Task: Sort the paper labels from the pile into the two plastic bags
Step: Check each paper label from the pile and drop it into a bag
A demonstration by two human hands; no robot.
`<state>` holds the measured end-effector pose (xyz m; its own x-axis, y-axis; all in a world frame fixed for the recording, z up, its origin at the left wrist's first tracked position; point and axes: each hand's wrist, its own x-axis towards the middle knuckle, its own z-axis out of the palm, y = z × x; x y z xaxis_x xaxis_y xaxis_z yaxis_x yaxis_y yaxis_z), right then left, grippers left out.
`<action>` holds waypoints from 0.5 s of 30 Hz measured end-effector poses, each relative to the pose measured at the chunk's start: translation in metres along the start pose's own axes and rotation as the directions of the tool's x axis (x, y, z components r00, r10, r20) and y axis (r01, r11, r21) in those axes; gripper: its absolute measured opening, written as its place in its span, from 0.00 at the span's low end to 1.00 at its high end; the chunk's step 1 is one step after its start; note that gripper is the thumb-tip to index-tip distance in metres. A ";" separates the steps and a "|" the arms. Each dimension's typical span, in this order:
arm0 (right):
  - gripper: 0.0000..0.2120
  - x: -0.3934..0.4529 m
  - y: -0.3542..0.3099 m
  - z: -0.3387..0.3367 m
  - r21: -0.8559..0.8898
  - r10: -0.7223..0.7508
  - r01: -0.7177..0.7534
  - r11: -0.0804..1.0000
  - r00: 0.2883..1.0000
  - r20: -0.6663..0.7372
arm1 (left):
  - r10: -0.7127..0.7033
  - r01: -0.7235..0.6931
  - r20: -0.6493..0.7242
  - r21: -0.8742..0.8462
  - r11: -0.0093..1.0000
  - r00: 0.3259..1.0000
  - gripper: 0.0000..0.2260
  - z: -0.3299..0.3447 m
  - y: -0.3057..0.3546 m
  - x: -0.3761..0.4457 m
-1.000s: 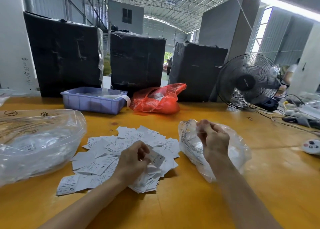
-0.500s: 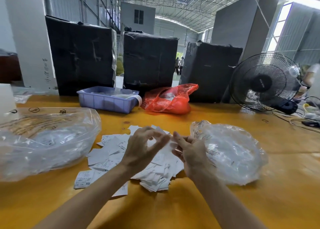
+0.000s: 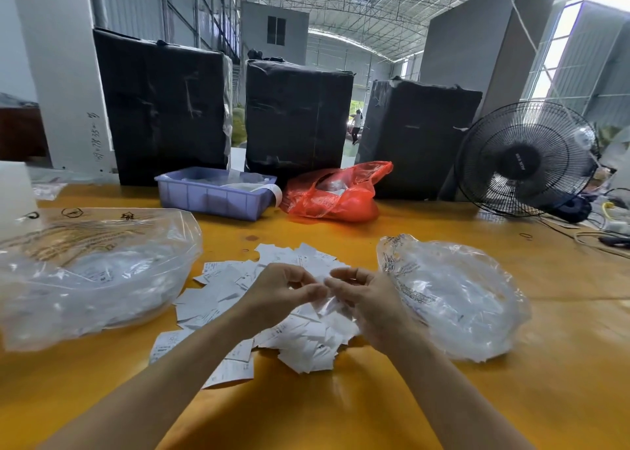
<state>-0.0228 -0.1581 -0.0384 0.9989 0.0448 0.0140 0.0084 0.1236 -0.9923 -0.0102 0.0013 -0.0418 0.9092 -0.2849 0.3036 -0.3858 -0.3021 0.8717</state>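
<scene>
A pile of white paper labels (image 3: 306,340) lies spread on the yellow table (image 3: 341,412) in front of me. A large clear plastic bag (image 3: 95,272) with labels inside sits to its left. A smaller clear bag (image 3: 456,296) lies to its right. My left hand (image 3: 279,296) and right hand (image 3: 368,303) meet just above the pile, fingers curled. Their fingertips pinch a small label (image 3: 325,304) between them; it looks thin and partly translucent. My right hand is just left of the smaller bag and not touching it.
At the table's back stand a purple plastic tray (image 3: 211,197), a red plastic bag (image 3: 337,193), three black-wrapped boxes (image 3: 163,108) and a black fan (image 3: 525,159). Cables (image 3: 610,234) lie at the far right edge.
My right hand left the smaller bag's mouth and came over the pile. My left hand rose from the pile, and both now pinch one label between them. The camera view shifted left.
</scene>
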 end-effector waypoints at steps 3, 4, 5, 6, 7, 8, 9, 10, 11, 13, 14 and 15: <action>0.04 -0.001 0.000 0.000 -0.002 0.031 -0.031 1.000 0.999 0.007 | -0.064 0.064 -0.001 -0.052 0.997 0.998 0.07 0.000 -0.003 0.001; 0.04 -0.001 0.000 0.000 0.021 0.047 -0.047 0.999 0.999 -0.003 | -0.090 0.089 -0.005 -0.071 0.993 0.996 0.08 -0.001 -0.004 0.001; 0.05 0.001 0.000 0.000 0.052 0.063 -0.061 0.997 0.998 -0.025 | -0.114 0.113 -0.009 -0.096 0.989 0.993 0.08 -0.001 -0.004 0.002; 0.06 0.002 0.000 -0.001 0.086 0.072 -0.067 0.994 0.996 -0.051 | -0.136 0.133 -0.011 -0.137 0.982 0.991 0.08 -0.002 -0.005 0.002; 0.07 0.004 0.000 -0.002 0.114 0.067 -0.059 0.992 0.995 -0.072 | -0.156 0.151 -0.010 -0.191 0.970 0.988 0.07 -0.002 -0.005 0.003; 0.06 0.005 0.000 -0.002 0.125 0.051 -0.040 0.991 0.995 -0.087 | -0.176 0.169 -0.008 -0.252 0.953 0.984 0.06 -0.003 -0.005 0.003; 0.06 0.005 0.000 -0.003 0.110 0.023 -0.012 0.994 0.995 -0.100 | -0.197 0.185 -0.006 -0.306 0.934 0.980 0.05 -0.004 -0.005 0.003; 0.05 0.006 0.002 -0.003 0.078 -0.011 0.020 0.997 0.993 -0.116 | -0.214 0.199 -0.007 -0.344 0.918 0.977 0.04 -0.005 -0.005 0.003; 0.05 0.006 0.003 -0.004 0.026 -0.058 0.062 0.998 0.989 -0.133 | -0.228 0.209 -0.010 -0.360 0.909 0.974 0.02 -0.007 -0.005 0.003; 0.08 0.006 0.006 -0.007 -0.119 -0.179 0.163 0.979 0.974 -0.139 | -0.242 0.217 -0.023 -0.366 0.905 0.970 0.01 -0.009 -0.005 0.003; 0.09 0.007 0.007 -0.008 -0.214 -0.245 0.214 0.953 0.960 -0.132 | -0.243 0.214 -0.031 -0.376 0.901 0.969 0.02 -0.010 -0.005 0.003; 0.11 0.006 0.007 -0.008 -0.310 -0.301 0.251 0.917 0.945 -0.125 | -0.243 0.207 -0.041 -0.398 0.894 0.969 0.02 -0.010 -0.006 0.004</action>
<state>-0.0159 -0.1653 -0.0463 0.9476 -0.1186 0.2966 0.2727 -0.1832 -0.9445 -0.0032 0.0114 -0.0416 0.9814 -0.1648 0.0981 -0.0940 0.0326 0.9950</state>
